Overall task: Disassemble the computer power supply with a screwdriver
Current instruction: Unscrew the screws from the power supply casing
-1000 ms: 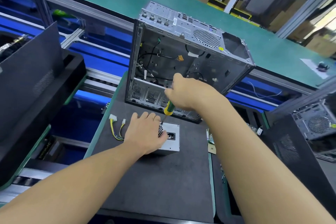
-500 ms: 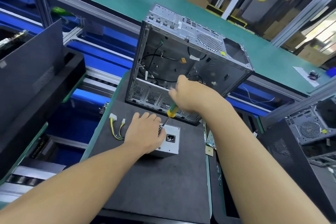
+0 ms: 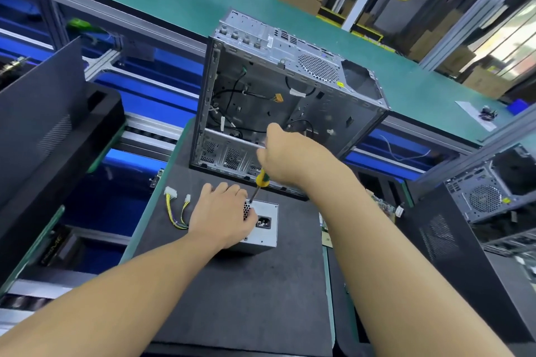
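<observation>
Hands unmoved — left hand (image 3: 220, 211) gripping power supply (image 3: 265, 234), right hand (image 3: 287, 159) holding screwdriver (image 3: 262, 178)

Surface: dark mat (image 3: 246, 298), likely foam | on it: power supply (image 3: 268, 211); open computer case (image 3: 319, 113); cable connectors (image 3: 171, 192)
</observation>
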The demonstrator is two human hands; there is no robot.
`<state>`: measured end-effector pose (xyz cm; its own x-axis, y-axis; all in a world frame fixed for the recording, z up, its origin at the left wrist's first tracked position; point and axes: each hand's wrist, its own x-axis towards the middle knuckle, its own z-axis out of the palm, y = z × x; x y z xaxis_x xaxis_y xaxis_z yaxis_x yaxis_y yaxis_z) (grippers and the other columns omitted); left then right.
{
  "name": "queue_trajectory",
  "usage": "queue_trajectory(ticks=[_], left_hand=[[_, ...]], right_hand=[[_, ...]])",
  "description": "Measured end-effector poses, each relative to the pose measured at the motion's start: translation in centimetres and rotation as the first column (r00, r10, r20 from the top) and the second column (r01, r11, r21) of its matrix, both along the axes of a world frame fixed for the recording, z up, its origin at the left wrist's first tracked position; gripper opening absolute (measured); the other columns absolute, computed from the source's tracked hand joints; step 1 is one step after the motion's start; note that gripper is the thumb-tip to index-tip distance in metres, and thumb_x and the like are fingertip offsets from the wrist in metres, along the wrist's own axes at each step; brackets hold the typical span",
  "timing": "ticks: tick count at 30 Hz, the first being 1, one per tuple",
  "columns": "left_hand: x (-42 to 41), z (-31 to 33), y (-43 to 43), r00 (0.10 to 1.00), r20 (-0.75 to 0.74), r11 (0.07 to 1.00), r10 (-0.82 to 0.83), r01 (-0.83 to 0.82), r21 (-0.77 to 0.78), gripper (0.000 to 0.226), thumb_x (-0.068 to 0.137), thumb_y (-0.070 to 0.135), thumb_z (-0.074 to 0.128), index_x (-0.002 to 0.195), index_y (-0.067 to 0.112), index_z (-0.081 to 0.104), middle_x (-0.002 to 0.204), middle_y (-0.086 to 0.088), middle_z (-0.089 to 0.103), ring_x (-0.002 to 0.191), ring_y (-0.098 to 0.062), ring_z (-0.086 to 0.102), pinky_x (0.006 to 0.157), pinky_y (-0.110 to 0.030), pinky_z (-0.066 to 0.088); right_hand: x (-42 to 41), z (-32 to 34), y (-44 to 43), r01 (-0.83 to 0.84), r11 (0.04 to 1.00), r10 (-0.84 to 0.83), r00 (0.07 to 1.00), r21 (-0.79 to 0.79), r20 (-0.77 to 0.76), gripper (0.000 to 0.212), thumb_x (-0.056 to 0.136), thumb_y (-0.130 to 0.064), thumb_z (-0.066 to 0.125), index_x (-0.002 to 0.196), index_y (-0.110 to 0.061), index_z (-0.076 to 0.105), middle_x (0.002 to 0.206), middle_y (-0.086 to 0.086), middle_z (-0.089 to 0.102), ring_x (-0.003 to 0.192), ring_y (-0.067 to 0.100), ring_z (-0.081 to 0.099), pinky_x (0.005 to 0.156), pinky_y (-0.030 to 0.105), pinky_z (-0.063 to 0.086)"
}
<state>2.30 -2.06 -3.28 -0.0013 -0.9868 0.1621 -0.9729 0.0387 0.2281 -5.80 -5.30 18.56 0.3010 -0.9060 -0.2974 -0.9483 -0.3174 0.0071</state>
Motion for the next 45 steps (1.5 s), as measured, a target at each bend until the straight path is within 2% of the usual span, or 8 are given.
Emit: queue_trajectory(ticks=[4, 9, 14, 20, 25, 33, 41, 45], left_hand=[[0.0, 0.1, 0.0, 1.0, 0.002, 1.0, 0.001, -0.001, -0.002, 0.056, 0.087, 0.053, 0.021, 0.107, 0.023, 0.064, 0.102, 0.009, 0.063, 0.096, -0.018, 0.051, 0.085, -0.04, 0.032], [0.0, 0.1, 0.1, 1.0, 0.004, 1.0, 0.004, -0.004, 0.004, 0.057, 0.087, 0.053, 0.02, 0.107, 0.023, 0.065, 0.104, 0.009, 0.064, 0.099, -0.018, 0.053, 0.087, -0.04, 0.034], [0.0, 0.1, 0.2, 1.0, 0.003, 1.0, -0.001, 0.001, 0.0, 0.056, 0.086, 0.052, 0.02, 0.104, 0.023, 0.065, 0.102, 0.008, 0.064, 0.097, -0.019, 0.054, 0.085, -0.04, 0.034], [0.0, 0.1, 0.2, 1.0, 0.024, 1.0, 0.002, -0.002, -0.02, 0.051, 0.087, 0.051, 0.022, 0.097, 0.023, 0.062, 0.094, 0.007, 0.063, 0.092, -0.019, 0.053, 0.081, -0.04, 0.033], [0.0, 0.0, 0.2, 1.0, -0.002, 1.0, 0.002, -0.002, -0.016, 0.054, 0.088, 0.052, 0.02, 0.106, 0.024, 0.063, 0.101, 0.009, 0.064, 0.097, -0.018, 0.053, 0.084, -0.04, 0.033], [0.1, 0.0, 0.5, 0.999, -0.036, 0.999, 0.003, -0.004, -0.051, 0.05, 0.09, 0.049, 0.025, 0.109, 0.024, 0.064, 0.102, 0.009, 0.065, 0.096, -0.017, 0.054, 0.084, -0.039, 0.032], [0.4, 0.1, 0.5, 0.98, -0.162, 0.979, -0.112, 0.081, -0.188, 0.029, 0.09, 0.037, 0.047, 0.109, 0.023, 0.062, 0.098, 0.012, 0.067, 0.087, -0.012, 0.061, 0.096, -0.035, 0.037], [0.6, 0.6, 0.4, 0.967, -0.236, 0.991, -0.098, 0.072, -0.115, 0.018, 0.092, 0.034, 0.048, 0.106, 0.027, 0.056, 0.081, 0.007, 0.065, 0.079, -0.017, 0.06, 0.087, -0.033, 0.042]], right_hand=[[-0.4, 0.5, 0.0, 0.016, 0.997, -0.019, 0.999, 0.081, 0.04, 0.022, 0.095, -0.028, 0.045, 0.111, -0.015, 0.039, 0.109, 0.01, 0.044, 0.084, 0.027, 0.053, 0.06, 0.034, 0.036], [-0.4, -0.5, 0.4, 0.075, 0.99, -0.075, 0.997, -0.121, -0.001, 0.04, 0.099, -0.056, 0.03, 0.11, -0.017, 0.03, 0.09, 0.004, 0.045, 0.081, 0.031, 0.047, 0.062, 0.037, 0.03], [-0.3, -0.9, 0.2, 0.026, 0.995, -0.012, 0.989, -0.099, 0.145, 0.014, 0.1, -0.023, 0.041, 0.106, -0.012, 0.034, 0.101, 0.011, 0.053, 0.078, 0.033, 0.051, 0.061, 0.036, 0.037], [-0.6, -0.7, 0.6, 0.005, 1.0, -0.007, 0.983, 0.012, 0.183, 0.03, 0.091, -0.032, 0.053, 0.111, -0.015, 0.038, 0.106, 0.008, 0.045, 0.092, 0.034, 0.05, 0.077, 0.042, 0.047], [-0.8, -1.0, 0.3, 0.101, 0.983, -0.095, 0.994, -0.156, 0.045, 0.049, 0.094, -0.065, 0.036, 0.105, -0.017, 0.03, 0.085, 0.003, 0.047, 0.07, 0.027, 0.049, 0.053, 0.033, 0.032], [-0.7, -1.0, 0.4, -0.039, 0.999, 0.042, 0.977, -0.018, 0.211, 0.016, 0.094, -0.024, 0.049, 0.105, -0.018, 0.039, 0.105, 0.006, 0.044, 0.073, 0.025, 0.05, 0.058, 0.034, 0.036], [-0.8, -0.7, 0.2, 0.062, 0.994, -0.056, 0.996, -0.086, 0.071, 0.042, 0.096, -0.058, 0.035, 0.104, -0.016, 0.034, 0.083, 0.003, 0.046, 0.08, 0.032, 0.051, 0.065, 0.04, 0.04], [-1.1, -1.0, -0.1, -0.009, 0.997, 0.022, 0.987, -0.081, 0.156, 0.022, 0.101, -0.036, 0.039, 0.103, -0.013, 0.038, 0.081, 0.007, 0.051, 0.068, 0.024, 0.05, 0.057, 0.036, 0.037]])
